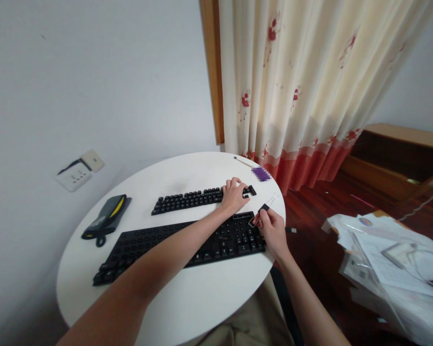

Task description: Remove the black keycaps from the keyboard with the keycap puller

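My left hand [234,196] rests over the right end of a block of loose black keycaps [187,200]; its fingers are bent, and thumb and forefinger close around a small keycap there. In my right hand [273,231] is a keycap puller [264,208] with a black handle and thin wire loops, pinched between thumb and fingers. Its lower loop reaches the upper right corner of a black keyboard [220,242]. That keyboard lies under my left forearm. Many switches at its left and upper part are bare, while keycaps sit on the right side and lower left corner.
Everything lies on a round white table [159,302]. A dark pouch with a yellow stripe [108,216] is at the left, a thin brush [242,162] and a blurred purple item [261,173] at the back right. A USB plug [291,230] juts past the right edge. Papers and plastic [382,269] lie beyond.
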Tool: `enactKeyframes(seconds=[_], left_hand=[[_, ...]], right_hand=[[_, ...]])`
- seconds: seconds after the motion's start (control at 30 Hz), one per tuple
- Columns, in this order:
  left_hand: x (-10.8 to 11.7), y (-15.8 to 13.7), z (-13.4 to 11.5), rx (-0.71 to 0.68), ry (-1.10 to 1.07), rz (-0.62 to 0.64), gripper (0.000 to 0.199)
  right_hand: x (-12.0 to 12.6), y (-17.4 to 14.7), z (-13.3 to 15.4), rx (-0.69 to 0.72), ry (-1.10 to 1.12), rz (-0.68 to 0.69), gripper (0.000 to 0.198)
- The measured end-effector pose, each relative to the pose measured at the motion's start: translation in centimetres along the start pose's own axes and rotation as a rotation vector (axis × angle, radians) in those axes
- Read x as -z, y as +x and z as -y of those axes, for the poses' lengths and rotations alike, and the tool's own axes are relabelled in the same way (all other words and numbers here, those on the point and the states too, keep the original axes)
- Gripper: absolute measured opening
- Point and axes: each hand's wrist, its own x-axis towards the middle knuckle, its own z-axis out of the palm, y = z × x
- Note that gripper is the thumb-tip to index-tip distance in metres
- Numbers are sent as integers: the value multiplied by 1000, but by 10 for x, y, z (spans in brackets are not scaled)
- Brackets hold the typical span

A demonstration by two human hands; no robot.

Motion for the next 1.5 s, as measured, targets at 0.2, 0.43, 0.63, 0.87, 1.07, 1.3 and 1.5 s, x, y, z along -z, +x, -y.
enactKeyframes(seconds=[0.2,0.43,0.63,0.87,1.07,1.3,1.5], left_hand=[[-3,3,4,41,2,-15,44],[-5,3,7,78,20,7,40],[12,1,6,51,-13,21,38],[56,-44,-7,-148,-269,180,16],[62,-93,-19,-217,-390,295,10],[50,-100,-17,-260,-350,233,15],[48,-101,-17,-268,-314,225,13]], right_hand=[[0,0,4,-3,8,8,40],[1,0,-2,-24,36,-15,37],[2,0,-7,3,18,28,29],[2,0,-3,67,19,87,17],[1,-2,-2,156,-55,182,21],[2,-2,-5,66,-67,158,25],[2,-7,3,171,-141,301,23]])
